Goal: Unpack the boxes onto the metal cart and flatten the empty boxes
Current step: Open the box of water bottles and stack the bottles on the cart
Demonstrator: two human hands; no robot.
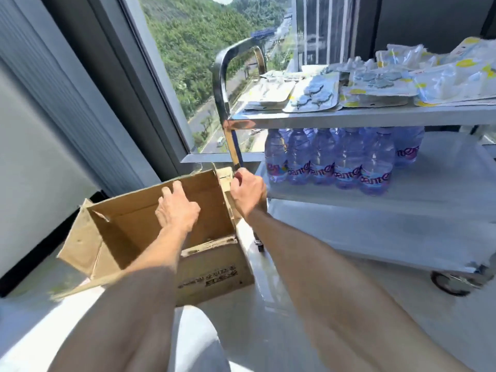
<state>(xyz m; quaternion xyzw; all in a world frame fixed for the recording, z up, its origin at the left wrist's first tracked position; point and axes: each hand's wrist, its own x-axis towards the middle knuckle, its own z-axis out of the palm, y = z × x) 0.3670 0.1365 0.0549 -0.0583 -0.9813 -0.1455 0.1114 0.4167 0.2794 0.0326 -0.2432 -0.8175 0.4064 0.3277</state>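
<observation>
An open brown cardboard box stands tilted on the floor at lower left, and what shows of its inside holds nothing. My left hand reaches into it, fingers spread against the far wall. At the box's right corner my right hand grips the top of the right side wall. The metal cart stands to the right. Several blister packs lie on its top shelf. Several clear water bottles stand on the middle shelf.
A tall window with a dark frame rises right behind the box. The cart's curved handle stands just above my right hand. A cart wheel rests on the glossy white floor at the right.
</observation>
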